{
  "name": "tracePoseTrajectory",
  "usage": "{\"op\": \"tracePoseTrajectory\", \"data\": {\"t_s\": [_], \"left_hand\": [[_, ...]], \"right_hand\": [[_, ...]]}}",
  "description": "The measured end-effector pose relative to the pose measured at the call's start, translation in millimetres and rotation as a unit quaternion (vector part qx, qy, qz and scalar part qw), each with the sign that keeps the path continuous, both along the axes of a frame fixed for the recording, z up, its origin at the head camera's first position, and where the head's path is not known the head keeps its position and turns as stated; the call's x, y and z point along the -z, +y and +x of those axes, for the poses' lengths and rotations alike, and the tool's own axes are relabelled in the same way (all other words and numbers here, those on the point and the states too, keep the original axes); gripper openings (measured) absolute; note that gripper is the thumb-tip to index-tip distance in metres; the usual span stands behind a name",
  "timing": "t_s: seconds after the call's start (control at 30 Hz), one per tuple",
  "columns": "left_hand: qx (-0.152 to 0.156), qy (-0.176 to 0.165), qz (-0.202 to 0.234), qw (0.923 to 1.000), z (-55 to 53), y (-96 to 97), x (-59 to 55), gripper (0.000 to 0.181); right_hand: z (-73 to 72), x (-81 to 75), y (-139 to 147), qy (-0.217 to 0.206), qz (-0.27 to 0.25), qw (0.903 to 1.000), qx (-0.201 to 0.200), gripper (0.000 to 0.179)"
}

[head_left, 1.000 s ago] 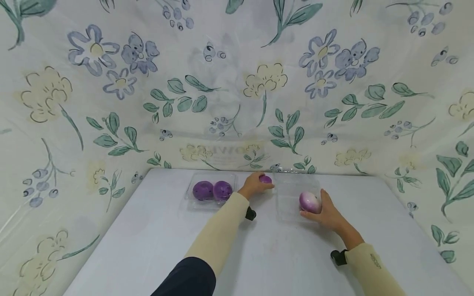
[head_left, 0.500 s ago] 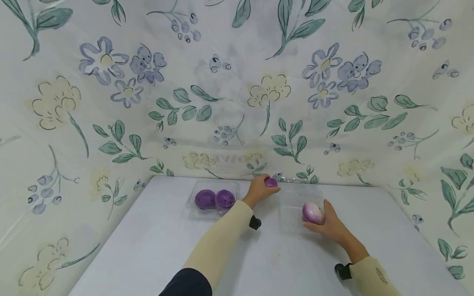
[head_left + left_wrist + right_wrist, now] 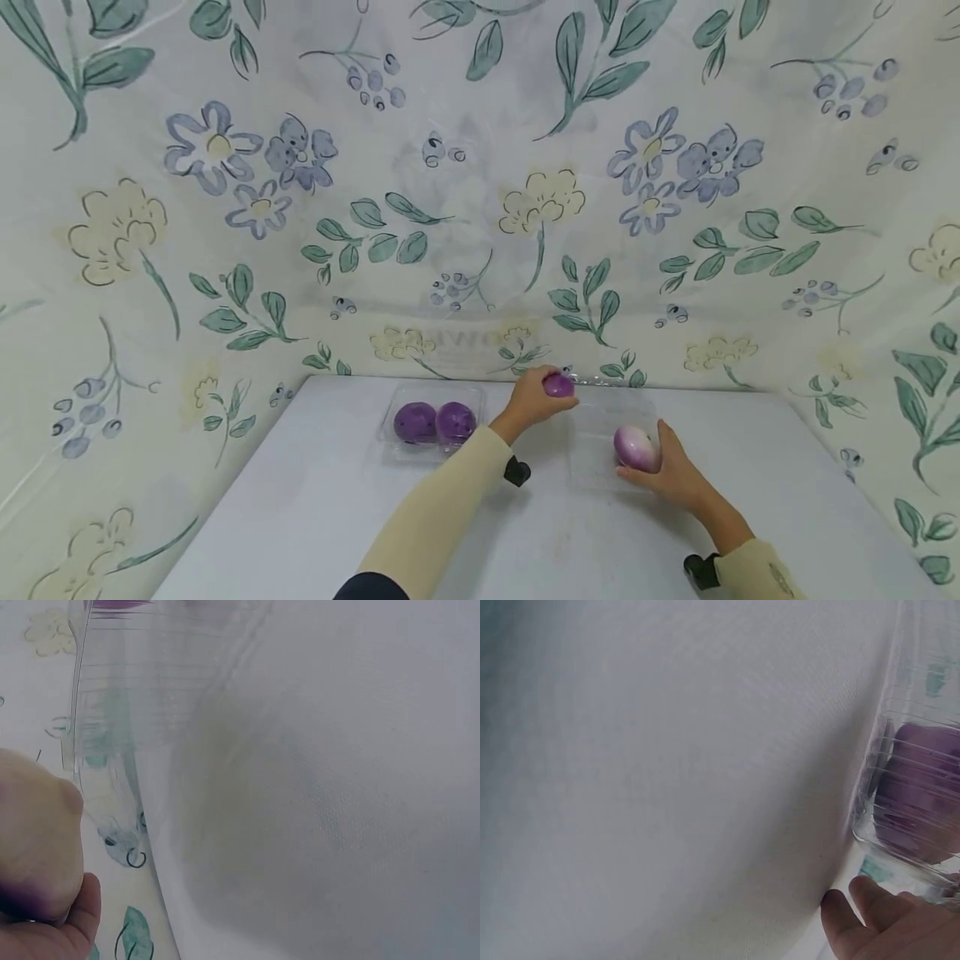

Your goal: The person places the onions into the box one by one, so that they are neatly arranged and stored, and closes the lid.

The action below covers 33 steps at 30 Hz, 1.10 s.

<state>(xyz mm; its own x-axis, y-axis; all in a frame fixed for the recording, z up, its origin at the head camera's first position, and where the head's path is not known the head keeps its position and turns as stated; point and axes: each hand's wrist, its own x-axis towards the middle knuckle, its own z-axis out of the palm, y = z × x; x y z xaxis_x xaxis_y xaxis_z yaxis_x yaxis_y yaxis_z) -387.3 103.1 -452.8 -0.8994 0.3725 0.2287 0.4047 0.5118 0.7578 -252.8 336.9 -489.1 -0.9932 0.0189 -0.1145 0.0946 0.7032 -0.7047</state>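
Observation:
In the head view my left hand (image 3: 536,398) pinches a purple onion (image 3: 558,385) at the far left corner of a clear plastic container (image 3: 588,471). The left wrist view shows only part of that hand, with its thumb (image 3: 86,915) beside the pale onion end. A purple and white onion (image 3: 636,448) sits low inside the same container. My right hand (image 3: 678,475) curves round it from the right, thumb in front and fingers beyond. In the right wrist view some fingers (image 3: 874,911) lie outside the ribbed container wall (image 3: 877,742), and the grip is partly hidden.
A second clear container (image 3: 393,457) stands to the left, behind my left forearm, holding two dark purple round things (image 3: 415,422) with small specks. The white table (image 3: 300,500) ends at a flower-patterned sheet (image 3: 465,275) just behind both containers.
The whole scene has shifted down in the head view. My left hand has moved slightly right with its onion, closer to the right container. The right hand stays at its onion.

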Motion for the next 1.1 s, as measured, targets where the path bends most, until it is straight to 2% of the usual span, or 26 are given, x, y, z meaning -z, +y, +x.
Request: {"op": "tracePoseTrajectory", "data": {"t_s": [0.2,0.53,0.83,1.1], "left_hand": [[0.022,0.02,0.015,0.9994,4.3,-3.0,0.4,0.056],[0.071,0.032,0.0,0.997,14.2,4.8,-4.8,0.059],[0.122,0.032,-0.043,0.9911,32.7,8.6,-1.0,0.061],[0.158,0.062,-0.07,0.983,37.3,16.4,0.5,0.058]], "right_hand": [[1.8,-3.2,-1,0.005,0.004,1.0,-0.003,0.128],[-0.4,3.3,1,0.002,-0.007,1.0,0.005,0.128],[3.9,7.1,-5,-0.001,-0.005,0.9999,0.011,0.127],[0.3,3.0,-3,0.01,0.0,0.9999,0.004,0.126]]}}
